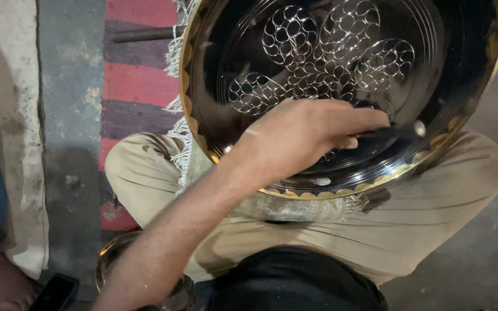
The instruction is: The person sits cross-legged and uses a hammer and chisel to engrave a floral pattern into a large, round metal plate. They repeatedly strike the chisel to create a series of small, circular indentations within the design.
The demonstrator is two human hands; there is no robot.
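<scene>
- The left hand [304, 135] reaches across a large dark tray [462, 75] and is closed around a dark tool [393, 132]; the fingers wrap the handle, so most of the tool is hidden, and only its far end with a pale round tip shows.
- The tray rests tilted on the person's lap, on beige trousers [422, 224]. Its top and right edges are cut off by the frame.
- A pattern of small linked circles, grouped in petal shapes, covers the tray's middle; the hand covers the lower part of it.
- The gold scalloped rim [341, 192] shows along the near and left edges.
- The right hand is not in view.
- A fringed striped rug [136, 83] lies to the left, partly under the tray.
- Lower left, a round metal object [110, 259] is mostly hidden by the forearm; its kind is unclear.
- A dark flat object [56, 292] is cut off at the bottom edge.
</scene>
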